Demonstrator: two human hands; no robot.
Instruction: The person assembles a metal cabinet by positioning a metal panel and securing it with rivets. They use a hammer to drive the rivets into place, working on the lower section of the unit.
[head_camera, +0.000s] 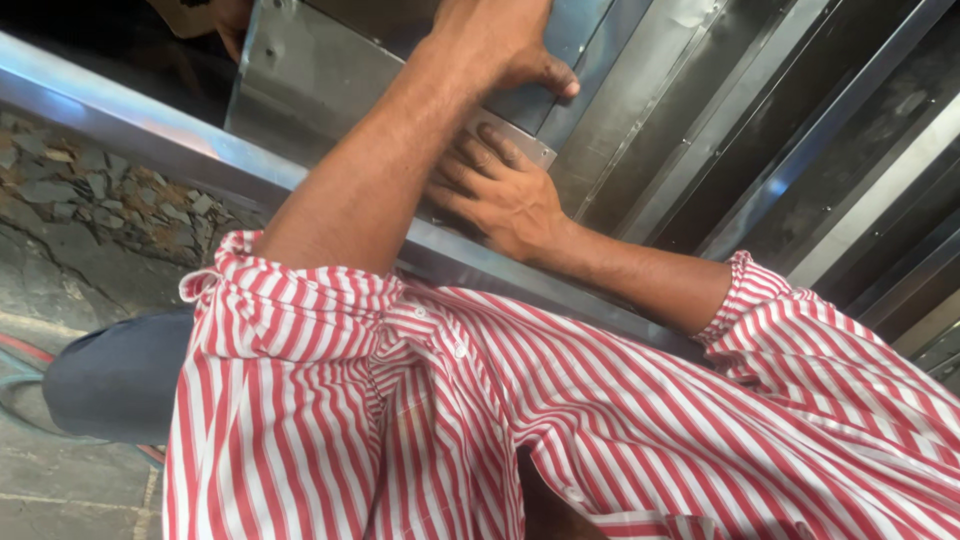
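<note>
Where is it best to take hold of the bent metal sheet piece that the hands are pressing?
Probably grip the metal sheet piece along its folded edge, from above. The left hand and right hand already cover its near end, and its flat face gives fingers nothing to grip.

The person wears a red-and-white striped button shirt (450, 420), its sleeves (745, 300) rolled up above bare forearms, small white buttons down the front, and grey-blue trousers (115, 375).
</note>
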